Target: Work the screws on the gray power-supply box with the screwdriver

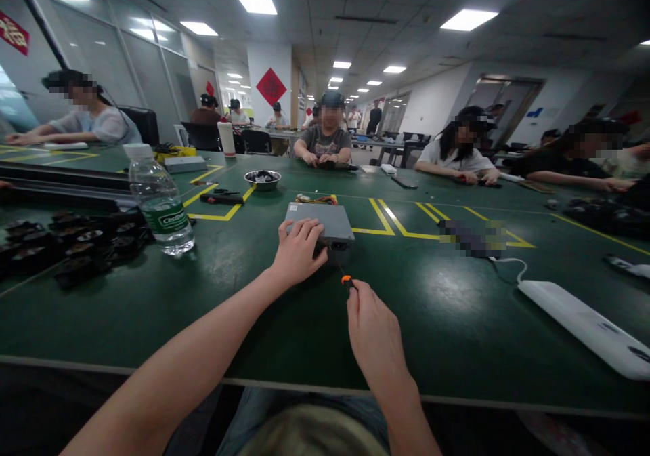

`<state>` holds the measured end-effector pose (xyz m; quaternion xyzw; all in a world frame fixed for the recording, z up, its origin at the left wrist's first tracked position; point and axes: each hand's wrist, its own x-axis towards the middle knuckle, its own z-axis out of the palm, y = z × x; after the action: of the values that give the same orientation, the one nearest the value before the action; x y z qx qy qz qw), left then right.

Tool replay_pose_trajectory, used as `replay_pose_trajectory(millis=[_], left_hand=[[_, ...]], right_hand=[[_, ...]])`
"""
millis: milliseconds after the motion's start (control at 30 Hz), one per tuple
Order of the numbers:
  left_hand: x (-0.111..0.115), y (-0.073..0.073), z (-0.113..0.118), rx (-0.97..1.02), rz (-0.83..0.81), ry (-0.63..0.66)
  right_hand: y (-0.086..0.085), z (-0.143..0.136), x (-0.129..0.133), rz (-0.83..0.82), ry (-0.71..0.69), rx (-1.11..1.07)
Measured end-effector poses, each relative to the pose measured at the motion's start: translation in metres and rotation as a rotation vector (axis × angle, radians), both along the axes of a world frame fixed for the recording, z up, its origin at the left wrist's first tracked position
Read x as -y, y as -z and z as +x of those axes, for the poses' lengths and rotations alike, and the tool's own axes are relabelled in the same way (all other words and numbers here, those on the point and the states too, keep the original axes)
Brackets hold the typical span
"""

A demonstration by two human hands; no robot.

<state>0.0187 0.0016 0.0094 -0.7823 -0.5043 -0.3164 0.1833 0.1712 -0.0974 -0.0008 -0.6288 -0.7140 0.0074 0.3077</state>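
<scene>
A grey metal computer power supply [332,220] lies on the green table, its socket side facing me and coloured wires [317,200] coming out at the far side. My left hand [299,249] grips its left part, fingers over the top and thumb against the near side. In my right hand [373,324], closer to me, is a screwdriver [347,281] with an orange and black handle. Its thin shaft points at the near side of the power supply below the socket. Whether the tip touches a screw is too small to tell.
To the left stand a water bottle [165,205] and a heap of black fans [76,239]. Farther back are a metal bowl [263,179] and a black tool [222,197]. A white power bank [583,327] with a cable lies right. Several people sit around the table.
</scene>
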Motion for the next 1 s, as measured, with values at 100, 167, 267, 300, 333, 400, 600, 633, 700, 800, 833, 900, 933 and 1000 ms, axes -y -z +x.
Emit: replay_pose_trajectory(millis=[100,167,267,300,333,400,600,633,700,800,833,900,933,1000], left_hand=[[-0.001,0.001,0.001,0.013,-0.001,-0.009],[-0.001,0.001,0.002,0.022,-0.004,-0.015],[0.000,0.001,0.002,0.030,-0.003,-0.015],[0.000,0.001,0.002,0.033,-0.002,-0.013],[0.000,0.001,0.002,0.036,-0.001,-0.013],[0.000,0.000,0.002,0.043,-0.001,-0.016],[-0.001,0.000,0.003,0.044,-0.001,-0.028],[-0.001,0.000,0.003,0.045,-0.001,-0.028],[-0.001,0.000,0.003,0.050,-0.001,-0.031],[-0.001,0.000,0.003,0.051,-0.002,-0.027],[0.000,0.000,0.003,0.050,-0.004,-0.027],[0.000,-0.001,0.003,0.050,-0.007,-0.030],[0.000,-0.001,0.003,0.050,-0.009,-0.031],[0.000,-0.002,0.004,0.049,-0.012,-0.032]], right_hand=[[-0.001,-0.004,0.000,0.010,-0.023,-0.054],[-0.003,-0.007,0.001,0.023,-0.033,-0.065],[-0.006,-0.008,0.001,0.016,-0.016,-0.038],[-0.007,-0.007,0.001,0.015,-0.010,-0.027],[-0.008,-0.006,0.001,0.016,-0.002,-0.015],[-0.009,-0.003,0.000,0.005,0.014,0.013],[-0.011,-0.003,0.000,-0.077,0.024,0.017],[-0.011,-0.003,0.000,-0.081,0.023,0.010],[-0.011,-0.004,0.001,-0.085,0.022,0.003],[-0.010,-0.004,0.000,-0.075,0.017,0.002],[-0.009,-0.004,0.000,-0.066,0.017,0.003],[-0.008,-0.003,-0.001,-0.041,0.016,0.005],[-0.008,-0.002,-0.001,-0.029,0.012,0.005],[-0.007,0.001,-0.001,-0.003,0.003,-0.004]])
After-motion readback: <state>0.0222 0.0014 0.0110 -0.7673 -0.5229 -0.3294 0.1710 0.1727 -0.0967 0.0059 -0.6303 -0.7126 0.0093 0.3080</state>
